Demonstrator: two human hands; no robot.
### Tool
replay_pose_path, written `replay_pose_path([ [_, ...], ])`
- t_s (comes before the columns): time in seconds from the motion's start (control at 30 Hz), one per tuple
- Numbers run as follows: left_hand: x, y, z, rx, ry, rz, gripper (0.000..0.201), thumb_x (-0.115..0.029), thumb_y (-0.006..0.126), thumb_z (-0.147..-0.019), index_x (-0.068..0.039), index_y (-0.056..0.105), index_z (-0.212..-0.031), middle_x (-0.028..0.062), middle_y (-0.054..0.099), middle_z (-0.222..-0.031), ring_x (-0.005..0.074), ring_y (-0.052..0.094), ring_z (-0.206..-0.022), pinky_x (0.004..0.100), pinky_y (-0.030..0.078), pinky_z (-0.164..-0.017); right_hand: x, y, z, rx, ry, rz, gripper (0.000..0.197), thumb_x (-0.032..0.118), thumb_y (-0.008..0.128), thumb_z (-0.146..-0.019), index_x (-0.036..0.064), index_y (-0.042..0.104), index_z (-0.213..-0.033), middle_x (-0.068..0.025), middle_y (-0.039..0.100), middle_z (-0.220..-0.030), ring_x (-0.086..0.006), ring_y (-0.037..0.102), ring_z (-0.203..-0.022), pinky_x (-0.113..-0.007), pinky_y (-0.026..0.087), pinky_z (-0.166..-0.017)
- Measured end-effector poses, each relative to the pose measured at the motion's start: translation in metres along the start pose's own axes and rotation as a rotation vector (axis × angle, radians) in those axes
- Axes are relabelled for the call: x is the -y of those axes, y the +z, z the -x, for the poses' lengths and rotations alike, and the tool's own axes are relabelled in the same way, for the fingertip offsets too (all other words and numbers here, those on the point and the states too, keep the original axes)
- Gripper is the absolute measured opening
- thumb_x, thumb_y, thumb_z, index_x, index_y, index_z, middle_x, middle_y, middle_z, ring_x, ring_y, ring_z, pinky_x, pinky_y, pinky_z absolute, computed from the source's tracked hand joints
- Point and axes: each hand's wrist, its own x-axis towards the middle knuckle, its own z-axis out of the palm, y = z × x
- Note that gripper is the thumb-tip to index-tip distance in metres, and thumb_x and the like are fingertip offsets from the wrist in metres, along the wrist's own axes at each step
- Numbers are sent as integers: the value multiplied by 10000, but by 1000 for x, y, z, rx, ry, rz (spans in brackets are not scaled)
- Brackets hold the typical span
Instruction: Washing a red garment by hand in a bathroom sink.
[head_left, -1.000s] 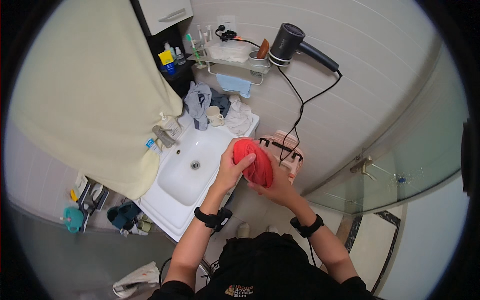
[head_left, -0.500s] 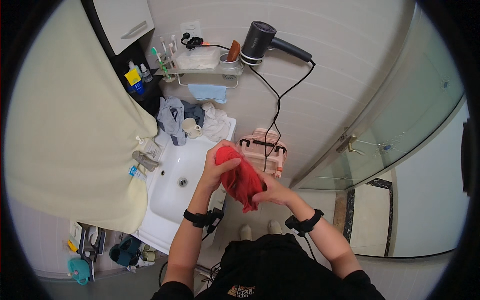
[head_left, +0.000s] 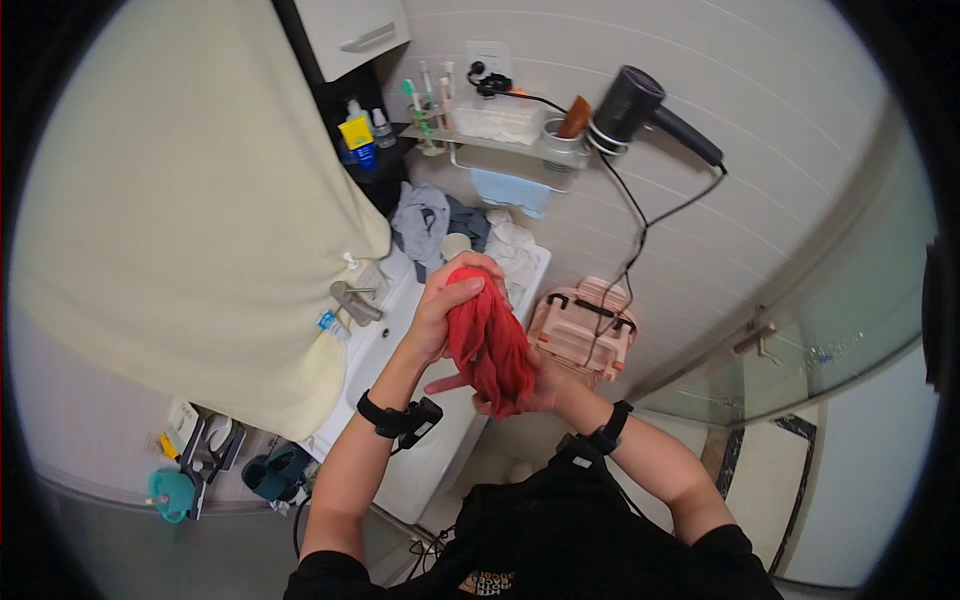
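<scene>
Between my hands, over the near right side of the white washbasin (head_left: 412, 455), is a bunched red cloth (head_left: 490, 350). My left hand (head_left: 440, 310) grips its upper end, the thumb laid across the front. At the lower end my right hand (head_left: 546, 388) holds the cloth from beneath and the right. Some of the right fingers poke out past its left edge, and the rest are hidden behind it. The folds hang lengthwise from one hand to the other. Whether it is a garment or a towel, I cannot tell.
A grey faucet (head_left: 356, 302) and a blue-white tube (head_left: 331, 323) are at the basin's left. Grey clothes (head_left: 420, 222), a cup (head_left: 456, 246) and a white cloth (head_left: 512, 246) lie at its back. A pink folded basin (head_left: 585, 325) leans right, below a hair dryer (head_left: 630, 105) with hanging cord.
My view has swung left, so the room sits farther right. The red cloth has loosened into a longer bunch, and my right hand has gone from its side to underneath it.
</scene>
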Motion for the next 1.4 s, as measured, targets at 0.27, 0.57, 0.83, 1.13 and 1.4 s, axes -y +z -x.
replay_pose_path([
  [0.27,-18,-57,-4,111,65,109,513,-202,724,-729,-8,561,-1175,219,626,-1041,352,620,-1022,457,478,-930,29,-25,-56,200,350,-294,606,367,723,-794,20,489,-1232,-43,535,-832,-76,446,-551,-192,353,-474],
  [0.57,-36,-60,-17,-371,-111,-233,213,-89,702,-783,53,673,-940,112,658,-804,174,643,-711,299,515,-691,78,-81,-91,104,435,165,866,297,943,-534,48,465,-1213,-37,573,-1014,-117,579,-895,-264,499,-707],
  [0.83,-15,-70,1,-628,-12,-275,158,-49,690,-836,10,573,-749,82,641,-706,148,621,-651,270,496,-641,90,-84,-110,132,32,675,1093,357,958,-511,-15,358,-1345,-103,480,-1315,-184,467,-1230,-341,390,-1034],
  [1.13,59,-136,26,-962,-201,-829,142,-83,670,-862,6,599,-778,59,623,-656,103,563,-603,255,474,-598,17,-146,-148,-400,345,1086,554,229,797,-637,1,540,-1072,-184,681,-918,-341,677,-900,-393,530,-776],
  [1.4,80,-155,51,-1102,-143,-781,131,-112,680,-858,-2,616,-827,73,636,-699,111,569,-641,269,486,-645,29,-155,-157,-221,524,1002,929,302,846,-651,45,336,-1384,-151,609,-1160,-266,615,-1046,-375,476,-905],
])
